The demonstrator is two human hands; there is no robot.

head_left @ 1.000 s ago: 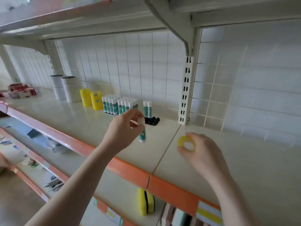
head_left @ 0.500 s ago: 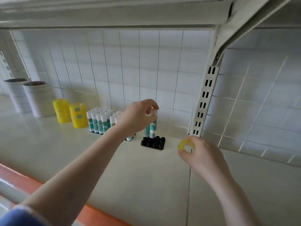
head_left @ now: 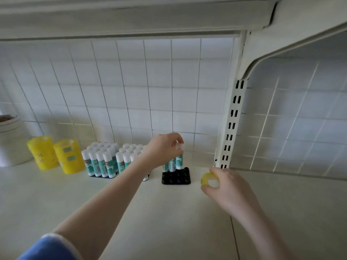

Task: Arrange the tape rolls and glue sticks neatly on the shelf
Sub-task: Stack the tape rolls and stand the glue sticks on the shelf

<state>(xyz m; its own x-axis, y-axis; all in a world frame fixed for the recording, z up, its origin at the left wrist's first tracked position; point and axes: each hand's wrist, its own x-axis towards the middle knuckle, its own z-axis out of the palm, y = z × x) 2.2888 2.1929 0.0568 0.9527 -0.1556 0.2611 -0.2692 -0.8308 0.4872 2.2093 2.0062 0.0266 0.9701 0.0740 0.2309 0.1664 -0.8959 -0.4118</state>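
Observation:
My left hand [head_left: 163,150] pinches the white cap of a green-and-white glue stick [head_left: 179,160], which stands upright at the back of a black holder tray [head_left: 176,176] beside two others. Left of it, several more glue sticks [head_left: 105,162] fill two packed blocks. My right hand [head_left: 225,186] grips a small yellow tape roll [head_left: 209,178] just above the shelf [head_left: 159,212], right of the black tray. Two stacks of yellow tape rolls [head_left: 56,154] stand further left.
A stack of large white tape rolls [head_left: 9,139] stands at the far left against the tiled back wall. A slotted white upright [head_left: 231,124] and its bracket rise right of the black tray. The upper shelf hangs close overhead.
My left hand has carried the glue stick from mid-air over the shelf front to the black tray and set it upright there. My right hand with the yellow roll has stayed near the upright.

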